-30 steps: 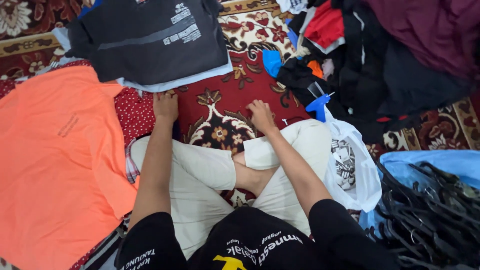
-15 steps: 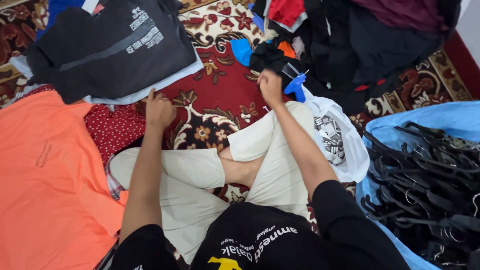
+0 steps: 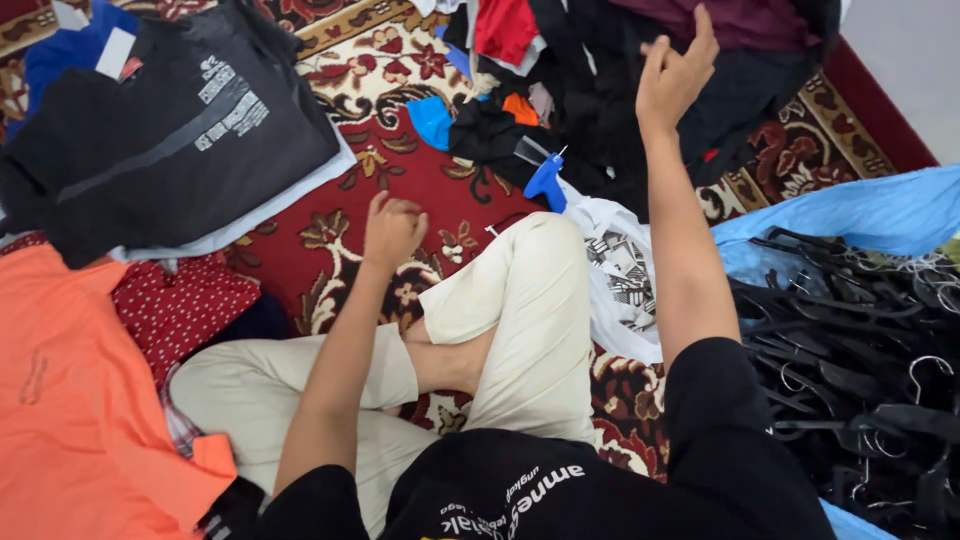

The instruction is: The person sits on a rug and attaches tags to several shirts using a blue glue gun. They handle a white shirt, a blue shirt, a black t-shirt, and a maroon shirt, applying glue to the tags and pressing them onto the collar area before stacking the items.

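Clothes in a dark heap (image 3: 600, 90) lie at the far side of the red patterned carpet (image 3: 400, 190), and we take that heap as our landmark. Our right hand (image 3: 675, 75) is raised just in front of it with the fingers (image 3: 703, 35) spread and empty, touching nothing that we can make out. Our left hand (image 3: 392, 228) hangs well to the left of the heap, its fingers curled loosely inward over the carpet; we cannot tell whether anything is pinched in them. Just below the heap lies a blue tagging gun (image 3: 545, 182), touching a white printed plastic bag (image 3: 625, 290). Left of the heap a folded black shirt (image 3: 170, 130) tops a small stack, and nearer us from that an orange garment (image 3: 70, 400) is spread flat. Right of the heap and nearer us, black hangers (image 3: 850, 350) are piled on a light blue bag (image 3: 850, 215).
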